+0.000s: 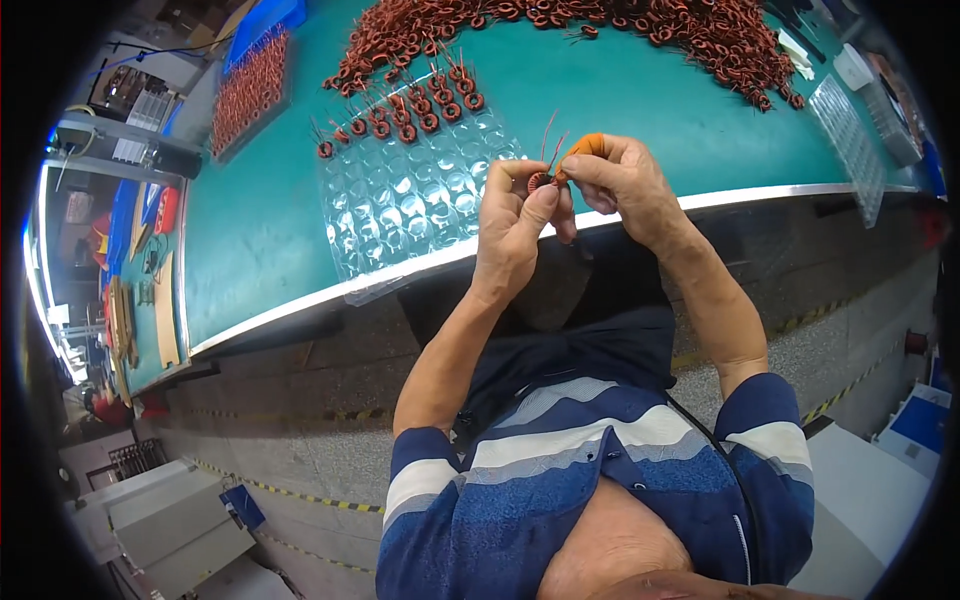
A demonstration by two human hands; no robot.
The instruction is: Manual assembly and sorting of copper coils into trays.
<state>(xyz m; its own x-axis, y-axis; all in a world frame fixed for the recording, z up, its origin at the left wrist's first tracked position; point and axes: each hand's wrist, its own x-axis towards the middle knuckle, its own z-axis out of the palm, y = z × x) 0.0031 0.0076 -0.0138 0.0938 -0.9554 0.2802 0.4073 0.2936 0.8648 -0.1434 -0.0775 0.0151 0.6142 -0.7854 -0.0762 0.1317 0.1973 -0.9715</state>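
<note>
Between the thumb and fingers of my left hand (514, 225) is a small toroidal coil (538, 183) wound with copper-red wire. Its two long wire leads (549, 138) stick up and away from me. My right hand (630, 188) is closed in a pinch right beside the coil, at the base of the leads; an orange covering (588, 146) wraps one of its fingers. What exactly the right fingertips grip is hidden. Both hands are above the table's near edge. Left of them lies a clear plastic blister tray (400, 205), its far rows filled with several coils (408, 132) standing leads up.
A large heap of loose coils (560, 14) spreads along the far side of the green table (260, 250). A full tray of coils (250, 95) stands at the far left, by a blue bin (265, 25). Stacked clear trays (850, 140) lean over the right edge.
</note>
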